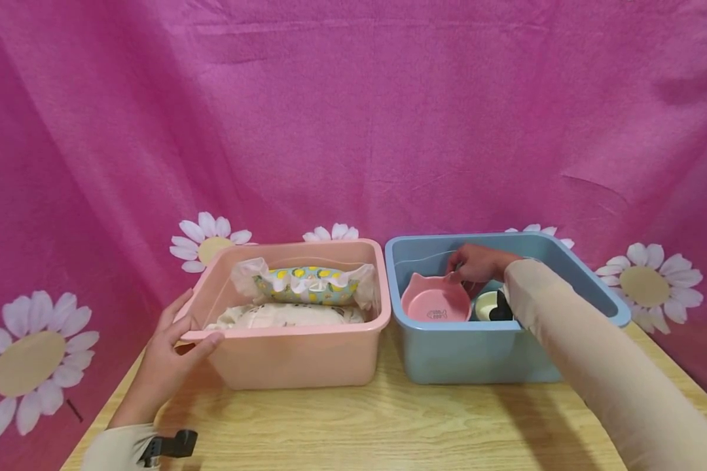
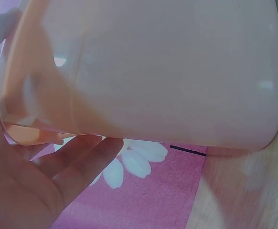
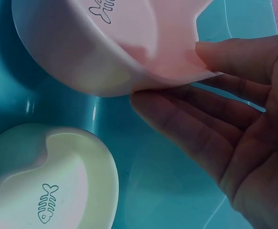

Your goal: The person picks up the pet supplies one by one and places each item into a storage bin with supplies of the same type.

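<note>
In the head view my right hand reaches into the blue tub. Its thumb and fingers pinch the rim of a pink cat-eared bowl with a fishbone print, thumb inside and fingers beneath. Beside that bowl, a pale yellow bowl with a similar fishbone lies on the tub floor; the right sleeve partly covers it in the head view. My left hand grips the near left corner of the pink tub, its thumb at the front rim and its fingers along the left side.
The pink tub contains a lemon-print item with white frills and a cream cloth item. Something black shows by the yellow bowl. Both tubs stand side by side on a wooden table, before a pink flowered curtain.
</note>
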A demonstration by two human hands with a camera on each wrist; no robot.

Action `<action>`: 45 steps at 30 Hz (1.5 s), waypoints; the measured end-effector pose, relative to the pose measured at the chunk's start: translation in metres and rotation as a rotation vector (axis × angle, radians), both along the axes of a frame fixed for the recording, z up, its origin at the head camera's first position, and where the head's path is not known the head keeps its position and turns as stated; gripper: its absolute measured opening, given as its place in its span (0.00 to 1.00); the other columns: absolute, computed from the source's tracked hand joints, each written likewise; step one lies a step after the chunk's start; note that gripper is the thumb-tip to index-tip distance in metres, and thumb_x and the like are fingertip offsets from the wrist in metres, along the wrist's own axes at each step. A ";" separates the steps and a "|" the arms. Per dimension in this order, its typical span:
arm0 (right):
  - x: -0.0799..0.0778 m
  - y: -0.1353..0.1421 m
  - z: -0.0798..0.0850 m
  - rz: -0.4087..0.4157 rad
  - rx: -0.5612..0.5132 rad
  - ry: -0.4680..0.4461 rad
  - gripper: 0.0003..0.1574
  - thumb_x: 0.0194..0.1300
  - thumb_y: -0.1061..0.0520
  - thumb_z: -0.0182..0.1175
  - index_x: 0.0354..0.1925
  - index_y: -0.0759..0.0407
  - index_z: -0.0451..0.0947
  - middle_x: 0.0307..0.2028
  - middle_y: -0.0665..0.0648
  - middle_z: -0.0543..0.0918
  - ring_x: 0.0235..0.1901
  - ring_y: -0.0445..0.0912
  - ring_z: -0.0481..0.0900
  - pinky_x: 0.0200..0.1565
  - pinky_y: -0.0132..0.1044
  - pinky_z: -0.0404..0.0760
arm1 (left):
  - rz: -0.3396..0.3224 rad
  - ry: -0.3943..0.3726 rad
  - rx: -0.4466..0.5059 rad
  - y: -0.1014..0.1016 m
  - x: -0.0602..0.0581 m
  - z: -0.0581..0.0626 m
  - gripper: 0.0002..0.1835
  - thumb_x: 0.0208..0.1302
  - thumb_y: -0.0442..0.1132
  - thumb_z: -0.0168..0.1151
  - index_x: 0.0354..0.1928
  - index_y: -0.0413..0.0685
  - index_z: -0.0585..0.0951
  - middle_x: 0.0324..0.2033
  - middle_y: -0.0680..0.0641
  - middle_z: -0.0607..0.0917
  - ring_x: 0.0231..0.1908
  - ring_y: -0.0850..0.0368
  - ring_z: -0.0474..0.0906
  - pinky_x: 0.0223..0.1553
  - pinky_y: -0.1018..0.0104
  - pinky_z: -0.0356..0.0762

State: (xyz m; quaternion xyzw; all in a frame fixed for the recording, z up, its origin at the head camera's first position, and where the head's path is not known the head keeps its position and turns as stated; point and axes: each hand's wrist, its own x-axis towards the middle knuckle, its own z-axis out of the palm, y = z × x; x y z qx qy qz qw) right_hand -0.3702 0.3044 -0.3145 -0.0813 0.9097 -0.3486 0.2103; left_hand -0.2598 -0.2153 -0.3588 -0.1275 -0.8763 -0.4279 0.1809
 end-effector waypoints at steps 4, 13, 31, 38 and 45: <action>0.000 0.000 0.001 0.005 0.019 0.004 0.12 0.59 0.60 0.56 0.39 0.69 0.73 0.28 0.63 0.79 0.26 0.52 0.81 0.32 0.45 0.80 | 0.001 0.008 -0.003 0.000 -0.001 -0.001 0.14 0.51 0.44 0.67 0.22 0.47 0.71 0.66 0.52 0.54 0.60 0.43 0.57 0.46 0.71 0.63; 0.003 -0.001 0.001 0.023 0.055 -0.020 0.13 0.59 0.59 0.56 0.40 0.68 0.74 0.30 0.63 0.80 0.28 0.52 0.81 0.34 0.45 0.80 | -0.008 0.019 -0.004 0.000 -0.002 -0.001 0.14 0.51 0.43 0.67 0.22 0.48 0.70 0.66 0.54 0.54 0.61 0.44 0.57 0.42 0.80 0.63; 0.005 -0.002 -0.006 0.053 0.070 -0.027 0.12 0.57 0.63 0.53 0.38 0.72 0.72 0.25 0.65 0.82 0.25 0.51 0.82 0.32 0.44 0.80 | -0.005 0.034 -0.002 -0.001 -0.001 -0.002 0.15 0.52 0.44 0.67 0.21 0.48 0.70 0.66 0.55 0.55 0.61 0.44 0.56 0.44 0.78 0.60; 0.006 -0.001 -0.008 0.049 0.087 -0.030 0.11 0.57 0.63 0.54 0.37 0.71 0.73 0.25 0.66 0.82 0.26 0.50 0.82 0.32 0.43 0.81 | -0.022 0.043 0.008 -0.001 -0.003 -0.003 0.14 0.51 0.43 0.67 0.21 0.48 0.71 0.66 0.53 0.55 0.60 0.44 0.57 0.43 0.83 0.61; 0.005 0.000 -0.005 0.065 0.132 -0.013 0.13 0.59 0.62 0.54 0.39 0.71 0.76 0.28 0.65 0.83 0.27 0.50 0.83 0.34 0.41 0.80 | -0.009 0.023 0.007 -0.002 -0.001 -0.003 0.15 0.52 0.45 0.67 0.22 0.48 0.71 0.66 0.56 0.54 0.61 0.45 0.55 0.43 0.80 0.60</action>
